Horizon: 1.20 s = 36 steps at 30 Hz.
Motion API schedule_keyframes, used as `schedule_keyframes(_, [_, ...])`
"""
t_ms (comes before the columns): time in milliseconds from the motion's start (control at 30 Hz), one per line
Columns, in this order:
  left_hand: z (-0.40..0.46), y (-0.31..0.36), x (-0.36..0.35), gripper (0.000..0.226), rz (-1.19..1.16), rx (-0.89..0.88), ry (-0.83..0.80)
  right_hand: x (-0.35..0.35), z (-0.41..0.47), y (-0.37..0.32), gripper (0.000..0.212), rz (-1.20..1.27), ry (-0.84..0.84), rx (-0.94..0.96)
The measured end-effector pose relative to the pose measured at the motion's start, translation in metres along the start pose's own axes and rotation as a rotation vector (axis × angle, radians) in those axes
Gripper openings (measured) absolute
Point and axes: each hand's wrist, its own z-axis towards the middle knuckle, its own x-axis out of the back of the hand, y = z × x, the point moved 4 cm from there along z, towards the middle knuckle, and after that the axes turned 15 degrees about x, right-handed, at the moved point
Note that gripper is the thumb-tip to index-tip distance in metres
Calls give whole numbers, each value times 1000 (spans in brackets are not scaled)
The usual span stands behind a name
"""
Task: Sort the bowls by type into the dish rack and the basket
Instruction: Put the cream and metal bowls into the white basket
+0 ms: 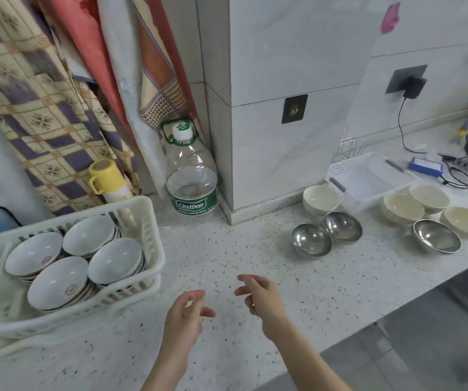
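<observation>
Left of the water bottle [191,176], my dish rack [148,221] holds four stacks of white bowls [114,259]. In front of the bottle, my left hand [183,314] and right hand [264,296] hover loosely open, holding nothing. Right of it sit three steel bowls [310,239], four cream bowls [403,207] and the basket [340,167].

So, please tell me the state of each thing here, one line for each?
Left hand: open, empty.
Right hand: open, empty.
Rack: holds four stacks of white bowls.
Basket: empty.
Steel bowls: three, upright on counter.
Cream bowls: four, upright on counter.
Bottle: capped, nearly empty.
</observation>
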Motion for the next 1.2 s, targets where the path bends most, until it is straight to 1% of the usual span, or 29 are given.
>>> schedule_keyframes(167, [-31, -21, -113, 13, -1, 52, -31, 128, 1, -1, 17, -62, 30, 0])
schedule_keyframes(333, [-61, -18, -226, 15, 23, 88, -153, 255, 2, -13, 15, -67, 184, -11])
schedule_keyframes(467, [-72, -8, -299, 16, 34, 95, -231, 328, 11, -23, 14, 6, 292, 8])
schedule_keyframes(567, [-71, -2, -338, 16, 48, 100, -270, 371, 24, -30, 13, 56, 389, 35])
schedule_keyframes(667, [-61, 5, -369, 15, 53, 96, -277, 410, 40, -32, 14, 119, 527, 51])
schedule_keyframes(767, [-43, 16, -400, 15, 67, 107, -286, 448, 60, -33, 12, 182, 653, 44])
schedule_keyframes(867, [-19, 30, -440, 16, 69, 120, -304, 485, 85, -34, 9, 188, 742, 32])
schedule_keyframes(967, [5, 46, -485, 21, 94, 144, -324, 517, 112, -38, 7, 150, 735, -6])
schedule_keyframes(1067, [28, 58, -523, 28, 140, 160, -306, 543, 134, -38, 13, 106, 700, -67])
schedule_keyframes(1200, [45, 74, -561, 28, 202, 170, -291, 565, 150, -40, 22, 108, 705, -143])
